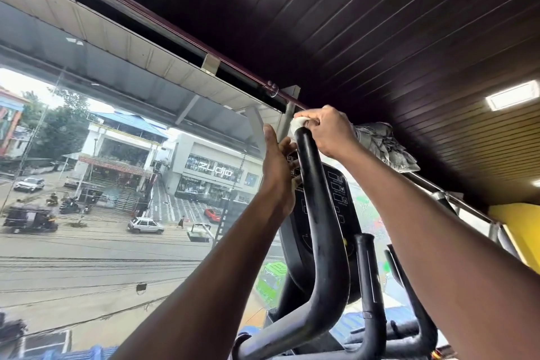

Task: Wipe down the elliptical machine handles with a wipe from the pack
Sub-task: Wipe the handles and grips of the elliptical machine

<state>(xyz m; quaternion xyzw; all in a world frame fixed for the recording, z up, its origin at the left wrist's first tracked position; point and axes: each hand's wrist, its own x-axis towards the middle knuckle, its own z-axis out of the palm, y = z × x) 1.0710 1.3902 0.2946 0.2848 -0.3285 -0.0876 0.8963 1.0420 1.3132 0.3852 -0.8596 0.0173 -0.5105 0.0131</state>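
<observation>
A long black curved elliptical handle (318, 213) rises through the middle of the view. At its top end my right hand (327, 130) is shut on a white wipe (298, 123), pressing it over the tip of the handle. My left hand (276, 161) is raised just left of the handle with fingers straight and apart, holding nothing; whether it touches the bar is unclear. Behind the handle stands the black console (336, 199). A shorter black handle (369, 280) stands to the right. The wipe pack is not in view.
A large glass window (117, 155) fills the left side, looking onto a street with cars and shops. A dark slatted ceiling (350, 23) is overhead with a light (512, 95) at the right. A grey bundled cloth (385, 143) hangs on the window rail.
</observation>
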